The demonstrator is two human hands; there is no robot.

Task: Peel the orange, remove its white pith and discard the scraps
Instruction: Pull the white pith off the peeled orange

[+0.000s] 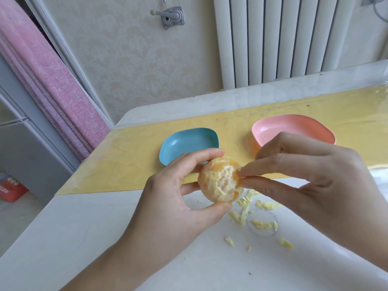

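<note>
The left hand [176, 198] comes in on a bare forearm from 7 o'clock with its palm turned toward 3 o'clock. Its fingers curl round the orange [220, 181], thumb beneath at 6 o'clock and forefinger over the top at 12. The right hand [319, 177] enters from 4 o'clock and points toward 9. Its thumb and forefinger press together in a pinch at the fruit's 3 o'clock side, while the other fingers arch loosely above, bent at the knuckles.
</note>
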